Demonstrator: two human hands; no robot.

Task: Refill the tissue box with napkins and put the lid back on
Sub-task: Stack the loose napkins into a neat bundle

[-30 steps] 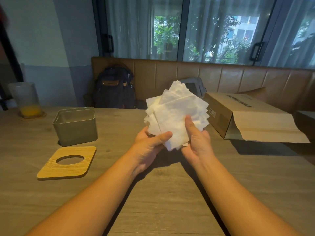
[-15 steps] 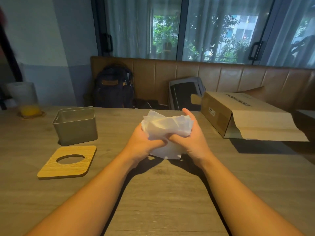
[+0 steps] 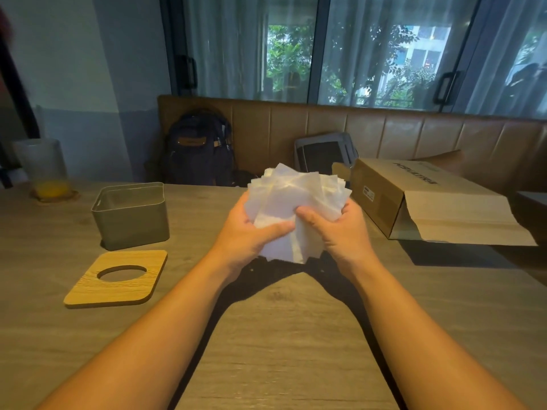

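Thin white paper napkins (image 3: 296, 202), matt grey box (image 3: 131, 218), wood-grain lid (image 3: 118, 279), cardboard carton (image 3: 429, 202)

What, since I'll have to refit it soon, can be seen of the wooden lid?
The wooden lid is a thin, flat square board with rounded corners, pale wood grain and a round hole through its middle. It lies flat on the table, close to the near side of the open grey tissue box, not on it. Nothing rests on it or holds it.

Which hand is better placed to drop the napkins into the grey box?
Left, probably: both grip the napkins, but the open grey box stands nearer the left hand; the right hand would cross over.
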